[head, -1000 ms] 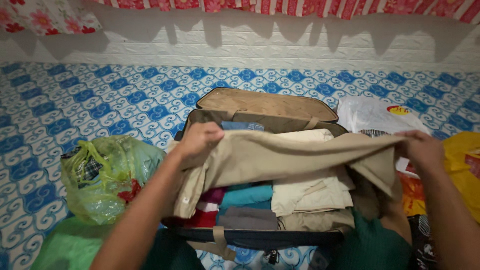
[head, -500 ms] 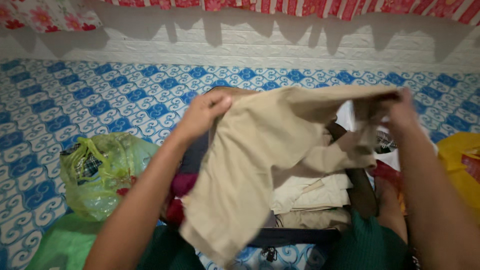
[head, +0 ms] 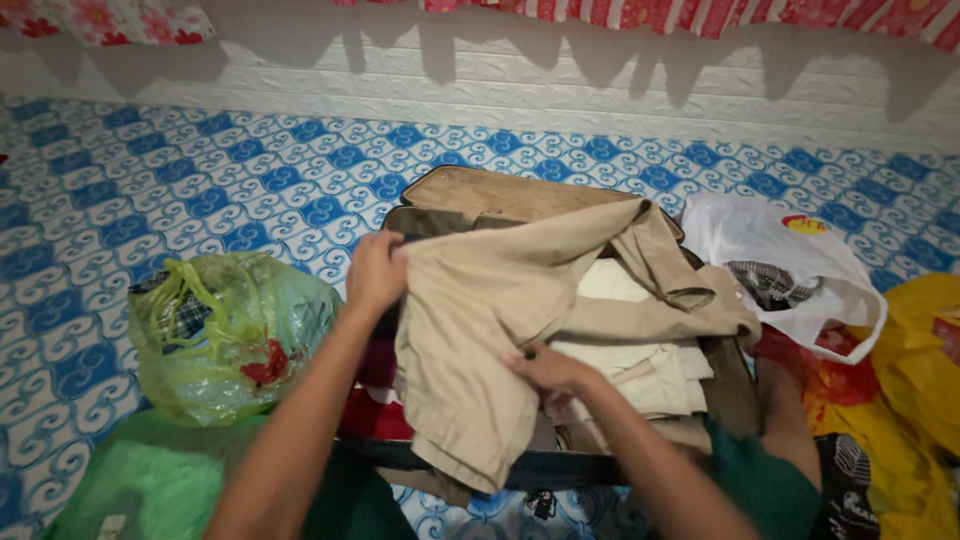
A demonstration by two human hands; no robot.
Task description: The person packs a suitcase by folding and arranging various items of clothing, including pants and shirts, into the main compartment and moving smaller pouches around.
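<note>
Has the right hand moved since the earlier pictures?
Yes. The right hand moved left and down, from near the white bag to above the suitcase.

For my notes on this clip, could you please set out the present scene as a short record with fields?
Setting: patterned blue and white floor, white wall behind
Left hand: grips the upper edge of a beige garment
Right hand: fingers pinch the garment's right side
Garment: hangs over the open suitcase
In suitcase: folded cream clothes
Left of suitcase: green plastic bag with cloth inside
Right of suitcase: white plastic bag, yellow bag
</note>
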